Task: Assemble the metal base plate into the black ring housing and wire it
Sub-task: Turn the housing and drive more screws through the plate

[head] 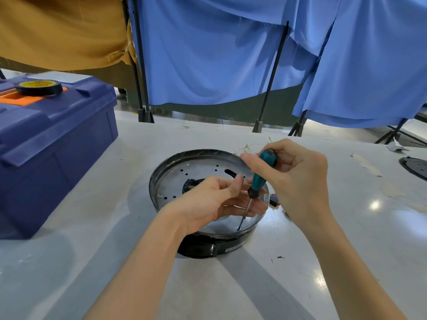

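In the head view, the black ring housing [208, 248] sits on the pale counter [92, 250] in the middle of the picture. The metal base plate [196, 172] is seated inside its rim, its perforated face up and a dark opening near its centre. The right hand [298, 179] is wrapped around the teal-and-black handle of a screwdriver [263, 167], which leans down and to the left so that its thin shaft meets a small screw [239, 228] at the near edge of the plate. The left hand [212, 199] lies over the plate just beside the shaft, palm turned toward the tool, fingers relaxed and reaching behind the shaft, thumb raised near the lower end of the handle. Whether it touches the shaft cannot be told. The two hands are close together over the right half of the plate. A small red-and-black connector [275, 202] lies just beside the housing on the right. To the left stands a blue toolbox [53, 139] with a roll of black tape [39, 87] on its lid. Blue cloth [208, 54] hangs from dark stands behind the counter.
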Action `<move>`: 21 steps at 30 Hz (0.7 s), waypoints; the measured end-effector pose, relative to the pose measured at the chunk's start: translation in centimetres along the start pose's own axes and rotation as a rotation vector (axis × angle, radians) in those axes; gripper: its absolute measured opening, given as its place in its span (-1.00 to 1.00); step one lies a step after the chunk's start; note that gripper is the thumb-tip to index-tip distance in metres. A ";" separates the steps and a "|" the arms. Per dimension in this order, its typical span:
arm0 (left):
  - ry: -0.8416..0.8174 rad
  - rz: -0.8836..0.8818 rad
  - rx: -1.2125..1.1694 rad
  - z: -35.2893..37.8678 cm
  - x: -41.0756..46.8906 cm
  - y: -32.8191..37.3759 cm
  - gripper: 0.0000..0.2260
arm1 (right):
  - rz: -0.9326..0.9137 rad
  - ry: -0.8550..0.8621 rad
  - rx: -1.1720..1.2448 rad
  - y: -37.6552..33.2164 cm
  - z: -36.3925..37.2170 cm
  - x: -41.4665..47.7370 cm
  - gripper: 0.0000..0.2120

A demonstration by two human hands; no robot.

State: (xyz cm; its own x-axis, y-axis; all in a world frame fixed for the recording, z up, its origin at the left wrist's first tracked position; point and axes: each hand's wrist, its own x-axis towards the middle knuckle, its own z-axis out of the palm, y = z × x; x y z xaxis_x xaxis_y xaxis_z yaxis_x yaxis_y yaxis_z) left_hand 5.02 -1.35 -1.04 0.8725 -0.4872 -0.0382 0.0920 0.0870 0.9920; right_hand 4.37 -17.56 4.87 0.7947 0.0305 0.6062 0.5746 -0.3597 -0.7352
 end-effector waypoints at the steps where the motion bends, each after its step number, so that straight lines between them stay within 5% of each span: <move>1: 0.013 -0.003 0.021 0.0 0.0 0.0 -0.53 | -0.003 0.011 -0.011 0.1 -0.1 0.0 -0.62; 10: 0.070 0.034 0.013 0.2 0.0 0.3 -0.54 | -0.044 0.110 0.115 0.2 -0.7 1.1 -0.75; 15: 0.255 0.118 -0.041 0.5 0.0 0.5 -0.63 | -0.051 0.275 0.220 0.6 -3.1 2.7 -0.83; 21: 0.538 0.101 0.510 0.3 0.3 0.6 -0.85 | 0.112 0.058 -0.205 4.7 -3.5 4.5 -0.80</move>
State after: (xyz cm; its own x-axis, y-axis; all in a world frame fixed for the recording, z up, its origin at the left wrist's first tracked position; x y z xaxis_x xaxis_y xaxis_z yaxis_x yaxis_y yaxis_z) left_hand 5.19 -1.73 -0.41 0.9913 0.0058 0.1319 -0.1204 -0.3688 0.9217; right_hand 9.98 -22.35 5.17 0.8354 -0.0714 0.5450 0.4270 -0.5400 -0.7253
